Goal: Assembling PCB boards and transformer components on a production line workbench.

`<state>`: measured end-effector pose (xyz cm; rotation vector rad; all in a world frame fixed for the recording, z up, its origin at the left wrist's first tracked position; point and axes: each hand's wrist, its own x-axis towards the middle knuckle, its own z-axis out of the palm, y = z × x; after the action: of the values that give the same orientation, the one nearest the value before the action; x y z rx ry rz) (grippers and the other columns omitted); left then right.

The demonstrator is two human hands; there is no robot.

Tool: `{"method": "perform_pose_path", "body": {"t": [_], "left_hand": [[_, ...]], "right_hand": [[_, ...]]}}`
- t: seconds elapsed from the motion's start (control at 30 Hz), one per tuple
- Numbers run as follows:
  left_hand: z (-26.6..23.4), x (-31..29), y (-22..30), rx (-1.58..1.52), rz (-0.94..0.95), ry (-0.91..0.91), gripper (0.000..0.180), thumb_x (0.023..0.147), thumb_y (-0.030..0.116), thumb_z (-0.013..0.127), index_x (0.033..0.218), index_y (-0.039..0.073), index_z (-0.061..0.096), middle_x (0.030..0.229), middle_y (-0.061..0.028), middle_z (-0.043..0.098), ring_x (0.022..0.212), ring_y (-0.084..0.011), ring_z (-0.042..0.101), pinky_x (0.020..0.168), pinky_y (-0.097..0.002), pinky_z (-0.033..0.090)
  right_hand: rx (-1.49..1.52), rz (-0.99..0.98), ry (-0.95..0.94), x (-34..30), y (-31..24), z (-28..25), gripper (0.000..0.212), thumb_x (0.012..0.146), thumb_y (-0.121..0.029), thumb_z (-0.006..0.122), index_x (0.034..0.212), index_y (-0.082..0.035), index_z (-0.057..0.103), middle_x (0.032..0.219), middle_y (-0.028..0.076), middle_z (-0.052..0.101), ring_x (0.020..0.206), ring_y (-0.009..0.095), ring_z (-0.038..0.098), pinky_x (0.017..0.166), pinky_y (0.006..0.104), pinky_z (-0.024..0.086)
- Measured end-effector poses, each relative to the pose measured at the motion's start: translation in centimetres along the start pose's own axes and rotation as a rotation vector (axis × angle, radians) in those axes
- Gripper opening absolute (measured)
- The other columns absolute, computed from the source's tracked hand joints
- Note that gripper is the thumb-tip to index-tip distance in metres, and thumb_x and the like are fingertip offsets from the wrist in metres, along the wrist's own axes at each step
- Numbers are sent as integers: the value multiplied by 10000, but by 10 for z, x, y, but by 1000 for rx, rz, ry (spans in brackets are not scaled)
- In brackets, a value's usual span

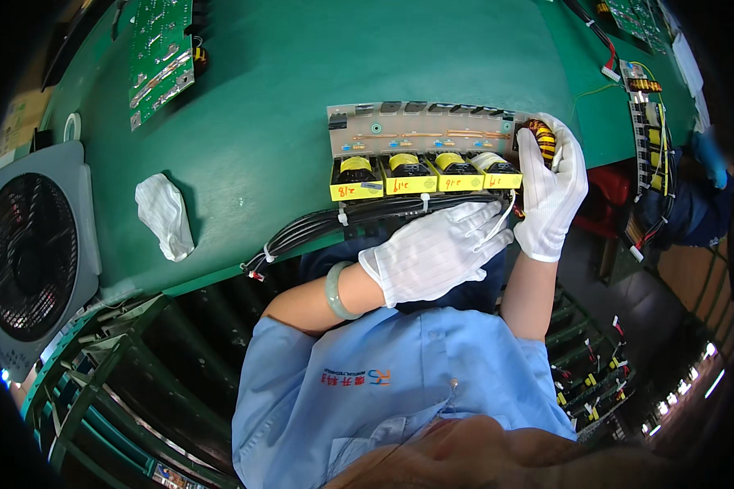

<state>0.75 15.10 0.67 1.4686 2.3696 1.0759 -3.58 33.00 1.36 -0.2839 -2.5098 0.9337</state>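
Note:
A long circuit board [416,121] stands at the table's near edge, with several yellow-wrapped transformers [409,181] in a row along its near side. My right hand [553,187], in a white glove, is closed round the board's right end beside a yellow-and-black toroidal coil [541,143]. A black cable bundle [318,222], bound with white cable ties [425,202], runs along the board's near edge and out to the left. My gloved left hand [436,253] lies against the bundle, fingers stretched to the right. A thin white strip crosses its fingertips; whether they grip it is unclear.
A grey fan [31,244] stands at the left. On the green table [277,73] lie a crumpled white cloth [165,216] and another green circuit board [161,61]. At the right are a similar board [648,134] and a co-worker's blue-gloved hand [712,161].

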Motion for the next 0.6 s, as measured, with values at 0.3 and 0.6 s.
{"method": "perform_pose_path", "body": {"t": [0.3, 0.6], "left_hand": [[-3, -49, 23, -166, 38, 110, 427, 847, 247, 691, 1219, 44, 635, 1183, -101, 658, 1179, -257, 610, 952, -364, 536], [-20, -84, 5, -121, -64, 219, 360, 817, 270, 735, 1125, 85, 711, 984, -49, 724, 963, -198, 696, 729, -306, 539]], "right_hand": [[38, -26, 87, -5, 0, -1, 274, 808, 11, 779, 1063, 26, 682, 1013, 126, 701, 879, 191, 681, 830, 305, 548], [114, -91, 165, -15, 9, -1, 301, 800, 31, 782, 1081, 24, 674, 1029, 123, 691, 897, 186, 682, 833, 294, 547]]}}
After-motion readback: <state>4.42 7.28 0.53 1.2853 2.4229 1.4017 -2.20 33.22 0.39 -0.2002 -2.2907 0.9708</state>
